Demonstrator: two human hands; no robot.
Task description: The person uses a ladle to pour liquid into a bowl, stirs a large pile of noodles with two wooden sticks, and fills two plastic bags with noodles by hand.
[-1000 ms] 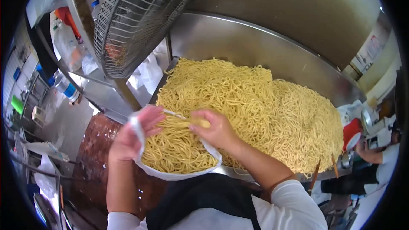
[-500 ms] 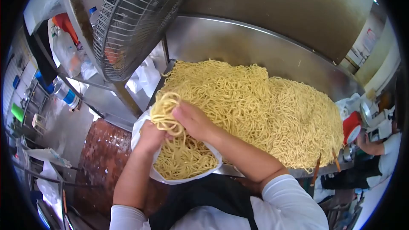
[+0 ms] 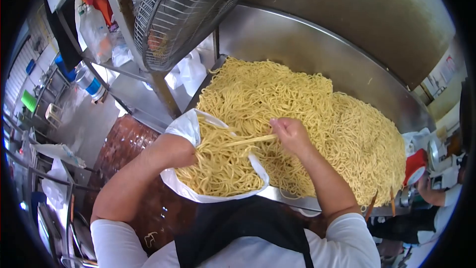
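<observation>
A white plastic bag (image 3: 186,125) stands open in front of me, filled with yellow noodles (image 3: 223,173). My left hand (image 3: 174,152) is closed at the bag's left side, its knuckles against the noodles; what its fingers grip is hidden. Just right of the bag, my right hand (image 3: 291,134) pinches a few noodle strands (image 3: 253,140), stretched nearly straight over the bag's opening toward the left hand. Behind and beside the bag, a large heap of noodles (image 3: 277,94) covers the metal table, touching the bag.
A caged fan (image 3: 173,20) looms at the upper left beside a metal shelf post (image 3: 166,94). A metal backboard (image 3: 297,34) rises behind the heap. Two brown sticks (image 3: 372,206) jut from its right front edge. Another person's arm (image 3: 431,191) is near a red scale (image 3: 415,166).
The bunched noodles held up between both hands are down at the bag. My right hand has moved right, drawing strands out straight; my left hand has lowered at the bag's left side.
</observation>
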